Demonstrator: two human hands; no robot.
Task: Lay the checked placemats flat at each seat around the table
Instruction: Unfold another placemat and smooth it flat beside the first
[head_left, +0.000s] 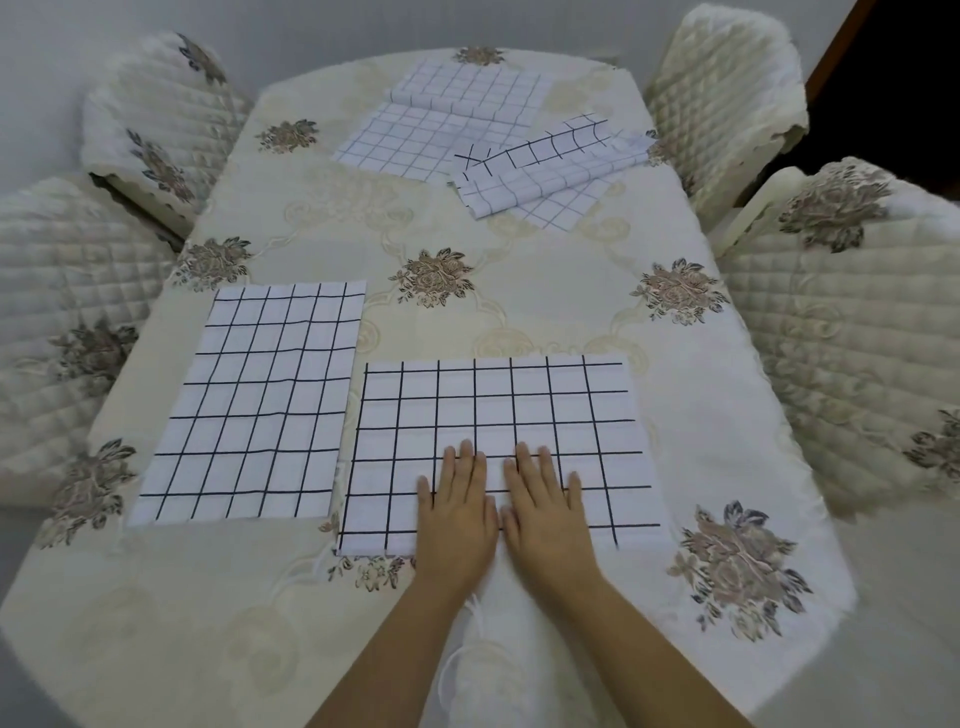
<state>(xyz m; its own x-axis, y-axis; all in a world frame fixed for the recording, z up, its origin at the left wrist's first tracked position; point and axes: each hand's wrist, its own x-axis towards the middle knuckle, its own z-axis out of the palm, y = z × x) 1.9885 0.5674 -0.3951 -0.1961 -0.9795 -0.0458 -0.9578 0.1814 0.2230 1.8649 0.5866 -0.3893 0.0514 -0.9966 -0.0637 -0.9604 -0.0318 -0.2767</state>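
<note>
Both hands — left hand (457, 512), right hand (545, 512) — press open-palmed, gripping nothing, on the near placemat (493, 410).

Both hands cover the near middle of the near placemat (493, 415), hiding its front edge there. The crumpled placemat (545, 166) overlaps a corner of the far placemat (441, 124). Both forearms run off the bottom edge.

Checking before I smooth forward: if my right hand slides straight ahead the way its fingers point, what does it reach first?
The right hand crosses more of the near placemat it lies on, then bare tablecloth; the folded placemats look next, though depth is uncertain.
</note>
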